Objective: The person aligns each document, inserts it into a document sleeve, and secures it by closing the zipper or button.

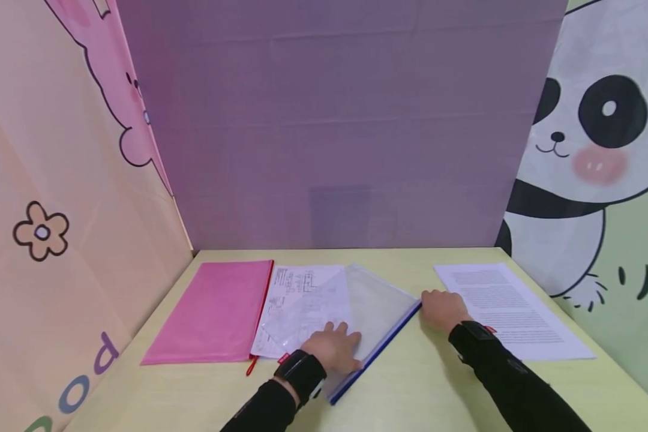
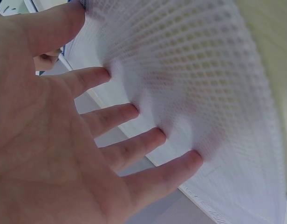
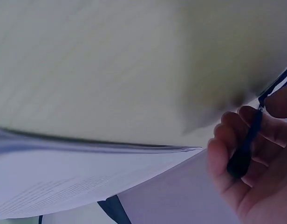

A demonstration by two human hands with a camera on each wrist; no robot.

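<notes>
A clear mesh zipper pouch (image 1: 375, 297) with a blue zipper edge lies slanted in the middle of the table. My left hand (image 1: 332, 348) rests on it with fingers spread, the fingertips pressing into the mesh (image 2: 181, 70). At the pouch's upper right corner, my right hand (image 1: 444, 309) pinches the zipper near its end between thumb and forefinger. A dark blue zipper pull (image 3: 241, 158) hangs across the curled fingers of that hand. Beneath the pouch's left part is a sheet with print and diagrams (image 1: 283, 291), partly covered.
A pink zipper pouch (image 1: 210, 312) with a red zipper lies flat at the left, its red pull (image 1: 252, 366) toward the front. To the right lies a stack of printed pages (image 1: 497, 306). A purple cloth wall (image 1: 345, 120) rises behind the table.
</notes>
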